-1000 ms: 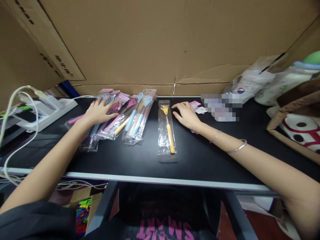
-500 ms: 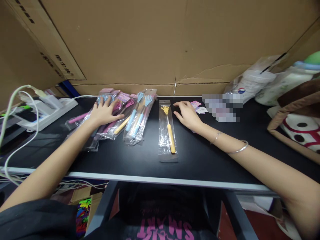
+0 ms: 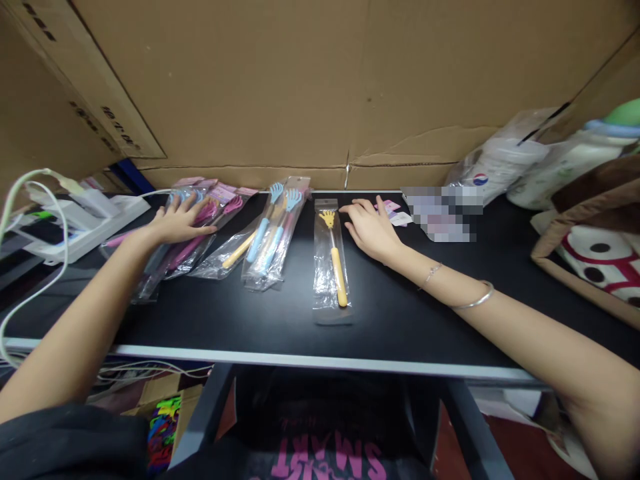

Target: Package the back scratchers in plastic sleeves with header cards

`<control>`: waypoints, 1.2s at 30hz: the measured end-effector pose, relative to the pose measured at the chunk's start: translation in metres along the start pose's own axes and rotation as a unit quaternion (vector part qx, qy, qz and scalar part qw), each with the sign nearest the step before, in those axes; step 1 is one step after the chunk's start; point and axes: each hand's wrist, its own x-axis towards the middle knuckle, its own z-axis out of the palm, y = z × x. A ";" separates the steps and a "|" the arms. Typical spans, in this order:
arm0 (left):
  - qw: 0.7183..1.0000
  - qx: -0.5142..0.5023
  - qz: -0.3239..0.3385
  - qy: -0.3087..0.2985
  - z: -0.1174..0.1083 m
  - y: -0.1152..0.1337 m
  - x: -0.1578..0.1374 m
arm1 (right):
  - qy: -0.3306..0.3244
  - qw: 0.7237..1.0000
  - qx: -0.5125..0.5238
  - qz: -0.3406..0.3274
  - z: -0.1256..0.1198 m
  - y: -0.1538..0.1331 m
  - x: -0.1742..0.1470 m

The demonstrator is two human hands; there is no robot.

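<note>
My left hand lies with spread fingers on a pile of bagged back scratchers at the left. Pink ones show beneath it, partly hidden by the hand. Right of that pile are a yellow-handled back scratcher and light blue back scratchers, all in clear plastic. A single bagged yellow back scratcher lies apart, its claw end toward the cardboard wall. Just right of its claw, my right hand rests on the table with fingers apart, holding nothing.
Behind the table stands a cardboard wall. A power strip with cables sits at the left. Small printed cards, a bagged cup, a bottle and a brown-strapped bag are at the right.
My left hand has slid left, carrying the pink and blue packs beneath it away from the yellow-handled one. My right hand has shifted slightly, its fingers more spread; the single yellow back scratcher stays put.
</note>
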 end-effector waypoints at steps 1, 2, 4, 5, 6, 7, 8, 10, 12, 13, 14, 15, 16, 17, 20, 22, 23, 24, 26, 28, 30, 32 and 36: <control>1.000 0.010 -0.001 -0.004 -0.001 -0.003 0.001 | 0.000 1.000 -0.003 -0.003 0.001 0.000 0.000; 1.000 0.024 -0.003 -0.008 -0.002 -0.005 0.002 | -0.002 1.000 -0.005 -0.003 0.001 0.001 0.000; 0.998 0.060 -0.003 0.003 -0.005 -0.003 0.003 | -0.007 1.000 -0.006 0.005 0.003 0.002 0.000; 0.997 0.079 -0.001 0.019 -0.008 0.002 0.001 | -0.009 1.000 -0.004 0.011 0.004 0.003 0.000; 0.994 0.093 0.011 0.048 -0.012 0.010 -0.001 | -0.011 1.000 -0.002 0.017 0.004 0.004 0.000; 0.991 0.105 0.016 0.085 -0.016 0.021 -0.004 | -0.012 1.000 0.001 0.021 0.004 0.004 0.000; 0.986 0.113 0.031 0.119 -0.021 0.035 -0.007 | -0.015 1.000 0.003 0.025 0.004 0.005 0.000; 0.979 0.100 0.080 0.162 -0.030 0.068 -0.012 | -0.023 0.999 0.007 0.030 0.003 0.004 0.000; 0.972 0.073 0.137 0.174 -0.037 0.106 -0.015 | -0.036 0.999 0.011 0.037 0.001 0.004 0.000; 0.970 0.063 0.161 0.172 -0.040 0.125 -0.014 | -0.041 0.998 0.013 0.039 0.000 0.003 0.000; 0.968 0.056 0.179 0.163 -0.041 0.143 -0.012 | -0.044 0.998 0.015 0.040 -0.001 0.003 0.000; 0.967 0.051 0.196 0.157 -0.041 0.160 -0.010 | -0.044 0.998 0.017 0.039 -0.001 0.002 0.000; 0.963 0.046 0.215 0.155 -0.039 0.176 -0.006 | -0.042 0.998 0.018 0.038 -0.002 0.002 0.000; 0.960 0.045 0.232 0.149 -0.037 0.189 -0.002 | -0.039 0.998 0.019 0.036 -0.002 0.002 0.000; 0.959 0.046 0.251 0.121 -0.026 0.217 0.010 | -0.036 0.999 0.018 0.032 -0.001 0.003 0.000; 0.956 0.032 0.268 0.113 -0.018 0.226 0.014 | -0.035 0.999 0.014 0.032 0.000 0.004 0.000; 0.954 0.024 0.274 0.119 -0.014 0.229 0.014 | -0.033 0.999 0.015 0.034 0.000 0.005 0.001; 0.951 0.015 0.281 0.127 -0.011 0.230 0.012 | -0.029 0.999 0.019 0.039 -0.001 0.006 0.001; 0.944 -0.001 0.297 0.143 -0.008 0.232 0.008 | -0.019 0.998 0.033 0.055 -0.003 0.009 0.003; 0.936 -0.010 0.318 0.149 -0.008 0.233 0.004 | -0.008 0.996 0.051 0.079 -0.007 0.013 0.005; 0.932 -0.011 0.332 0.148 -0.012 0.234 0.004 | 0.002 0.992 0.066 0.104 -0.011 0.018 0.007; 0.933 -0.021 0.328 0.144 -0.018 0.233 0.008 | 0.015 0.990 0.071 0.118 -0.014 0.024 0.010; 0.932 -0.064 0.330 0.136 -0.027 0.229 0.032 | 0.025 0.988 0.084 0.126 -0.016 0.039 0.018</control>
